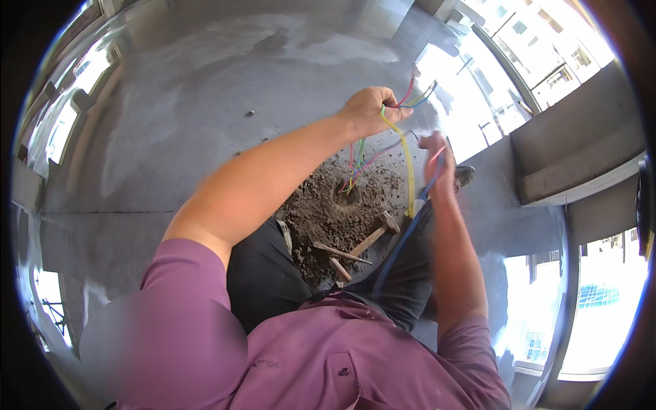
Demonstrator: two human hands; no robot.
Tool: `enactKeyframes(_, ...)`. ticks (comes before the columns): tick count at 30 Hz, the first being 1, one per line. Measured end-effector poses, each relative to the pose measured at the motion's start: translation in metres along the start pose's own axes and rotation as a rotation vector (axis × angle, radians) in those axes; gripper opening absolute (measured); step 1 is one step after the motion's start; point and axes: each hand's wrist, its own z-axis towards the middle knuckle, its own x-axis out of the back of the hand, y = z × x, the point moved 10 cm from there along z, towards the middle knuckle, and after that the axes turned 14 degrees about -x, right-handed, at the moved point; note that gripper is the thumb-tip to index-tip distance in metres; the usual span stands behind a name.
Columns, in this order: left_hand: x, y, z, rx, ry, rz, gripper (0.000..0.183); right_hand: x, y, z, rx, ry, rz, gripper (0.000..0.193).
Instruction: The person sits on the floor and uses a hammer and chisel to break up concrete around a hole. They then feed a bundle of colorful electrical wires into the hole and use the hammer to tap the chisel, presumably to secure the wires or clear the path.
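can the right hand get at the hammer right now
Probably yes: the hammer has nothing lying over its head, though the right hand may have to get around the blue wire that runs down nearby.

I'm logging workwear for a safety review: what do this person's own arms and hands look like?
Short mauve sleeves leave both forearms uncovered. The left hand wears no glove; the right hand is blurred but looks gloveless too.

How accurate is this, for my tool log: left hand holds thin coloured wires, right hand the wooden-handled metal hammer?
The wooden-handled metal hammer isn't in the right hand: the head view shows it lying between the person's legs. The left hand does hold thin coloured wires.
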Motion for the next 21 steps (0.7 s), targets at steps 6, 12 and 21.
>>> enactKeyframes(6, 0.01, -0.029, 0.004, 0.205, 0.239, -0.238, 0.03, 0.044, -0.022, 0.036, -0.354, 0.326, -0.156, 0.055)
enactKeyframes(12, -0.021, -0.013, 0.012, 0.239, 0.102, -0.437, 0.025, -0.048, -0.028, 0.007, -0.524, -0.044, -0.005, 0.056)
enactKeyframes(21, -0.05, 0.013, 0.014, 0.101, -0.217, -0.467, 0.033, -0.085, -0.06, 0.035, -0.28, 0.097, -0.827, 0.066)
